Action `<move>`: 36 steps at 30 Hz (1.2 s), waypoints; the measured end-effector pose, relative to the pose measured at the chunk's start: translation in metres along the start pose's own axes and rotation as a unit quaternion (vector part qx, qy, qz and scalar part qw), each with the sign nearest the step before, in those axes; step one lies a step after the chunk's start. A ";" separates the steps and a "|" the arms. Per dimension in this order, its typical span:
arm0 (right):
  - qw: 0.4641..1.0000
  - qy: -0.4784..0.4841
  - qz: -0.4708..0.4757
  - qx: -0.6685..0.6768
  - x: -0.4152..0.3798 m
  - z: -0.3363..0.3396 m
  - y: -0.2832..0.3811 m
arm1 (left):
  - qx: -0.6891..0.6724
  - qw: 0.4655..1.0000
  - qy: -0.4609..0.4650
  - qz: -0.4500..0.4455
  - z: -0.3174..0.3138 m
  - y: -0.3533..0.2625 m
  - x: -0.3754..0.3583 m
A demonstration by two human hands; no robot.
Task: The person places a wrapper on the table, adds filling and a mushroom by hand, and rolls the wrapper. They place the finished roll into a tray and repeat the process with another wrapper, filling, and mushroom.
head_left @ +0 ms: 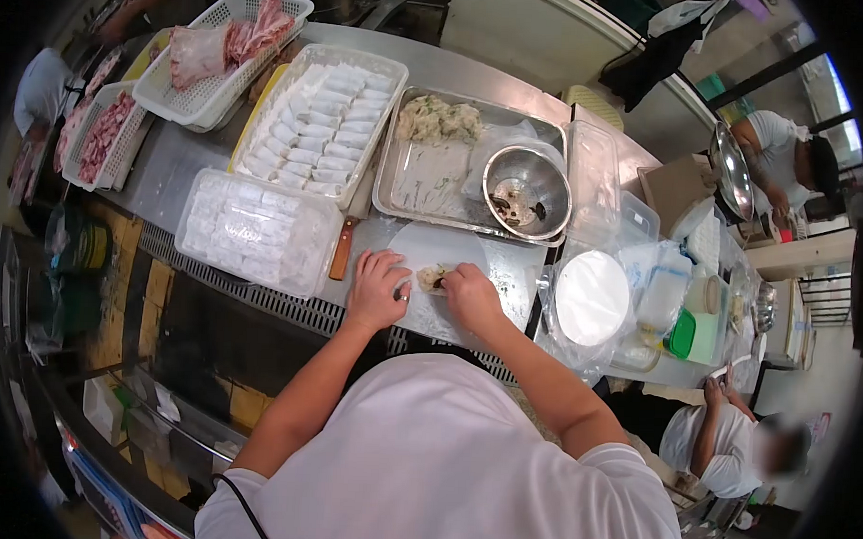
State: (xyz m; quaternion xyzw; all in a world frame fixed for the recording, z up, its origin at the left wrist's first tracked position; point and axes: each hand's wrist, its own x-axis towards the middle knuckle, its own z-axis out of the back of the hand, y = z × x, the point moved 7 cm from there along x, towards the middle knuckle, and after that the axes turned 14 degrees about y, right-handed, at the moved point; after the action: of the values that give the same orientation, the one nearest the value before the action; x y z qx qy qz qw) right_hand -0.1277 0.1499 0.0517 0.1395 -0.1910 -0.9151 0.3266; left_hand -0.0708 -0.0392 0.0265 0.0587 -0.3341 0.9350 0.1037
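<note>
A thin round white wrapper point(437, 243) lies flat on the steel table in front of me, with a small mound of pale filling point(431, 276) near its front edge. My left hand point(378, 289) rests at the wrapper's left side, fingers apart and slightly bent, holding nothing I can see. At the mound's right end, my right hand point(471, 297) has its fingertips pinched on a small dark piece point(440, 283). Beyond the wrapper, a metal tray point(425, 179) carries more filling point(439, 120) and a steel bowl point(526, 192) with a few dark pieces inside.
A wooden-handled knife point(343, 248) lies left of my hands. Rolled white pieces fill an uncovered container point(313, 123) and a lidded one point(257, 227). White round wrappers point(591, 296) are stacked at right. Raw meat sits in baskets point(210, 91) at far left. Other people work around the table.
</note>
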 end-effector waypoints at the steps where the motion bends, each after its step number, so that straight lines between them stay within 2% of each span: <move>1: 1.000 -0.003 -0.014 0.006 -0.003 0.003 0.000 | -0.008 1.000 0.001 0.000 0.000 0.002 -0.001; 3: 0.998 -0.032 -0.054 0.024 -0.009 0.017 -0.008 | -0.024 1.000 0.001 -0.001 -0.001 0.004 0.001; 6: 0.979 -0.121 -0.144 0.084 -0.021 0.036 -0.038 | -0.083 0.989 -0.074 0.102 0.002 0.016 0.001; 9: 0.948 -0.066 -0.277 0.142 -0.022 0.025 -0.077 | 0.000 0.984 -0.039 0.173 0.004 0.017 0.017; 10: 0.941 -0.044 -0.302 0.148 -0.019 0.017 -0.083 | -0.007 0.982 0.001 0.188 0.001 0.020 0.024; 12: 0.934 -0.016 -0.314 0.170 -0.017 0.007 -0.086 | -0.019 0.972 0.078 0.219 -0.004 0.029 0.032; 13: 0.930 -0.002 -0.319 0.182 -0.016 0.003 -0.085 | -0.015 0.975 0.077 0.210 -0.003 0.029 0.034; 15: 0.915 -0.034 -0.304 0.263 -0.021 0.002 -0.079 | -0.007 0.978 0.077 0.194 0.002 0.028 0.035; 16: 0.905 -0.050 -0.295 0.303 -0.023 0.003 -0.075 | -0.059 0.969 0.090 0.223 0.001 0.032 0.033; 18: 0.822 -0.057 -0.338 0.455 -0.034 0.000 -0.068 | -0.163 0.938 0.117 0.281 -0.004 0.039 0.023; 19: 0.771 -0.060 -0.355 0.526 -0.039 -0.004 -0.063 | -0.182 0.937 0.097 0.284 -0.005 0.040 0.018; 21: 0.786 -0.019 -0.353 0.507 -0.045 -0.014 -0.061 | -0.219 0.931 0.055 0.286 -0.006 0.039 0.007; 24: 0.837 0.022 -0.349 0.422 -0.052 -0.024 -0.061 | -0.106 0.953 0.056 0.278 -0.001 0.027 -0.006; 25: 0.856 0.033 -0.347 0.383 -0.053 -0.025 -0.060 | -0.132 0.944 0.095 0.288 -0.005 0.028 -0.009; 27: 0.860 0.009 -0.355 0.366 -0.056 -0.020 -0.052 | -0.181 0.918 0.173 0.307 -0.013 0.032 -0.018; 30: 0.891 -0.061 -0.326 0.312 -0.058 -0.020 -0.045 | -0.208 0.927 0.141 0.279 -0.023 0.038 -0.026; 33: 0.904 -0.115 -0.291 0.292 -0.058 -0.022 -0.033 | -0.212 0.931 0.114 0.275 0.007 0.003 -0.021; 36: 0.905 -0.133 -0.259 0.310 -0.057 -0.025 -0.018 | -0.134 0.988 0.009 0.076 0.021 -0.034 -0.008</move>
State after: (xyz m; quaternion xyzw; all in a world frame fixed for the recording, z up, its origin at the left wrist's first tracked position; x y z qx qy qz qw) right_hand -0.0854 0.1931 0.0293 0.1555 -0.4634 -0.8724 -0.0094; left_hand -0.0540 -0.0283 0.0614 0.0103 -0.4585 0.8876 0.0422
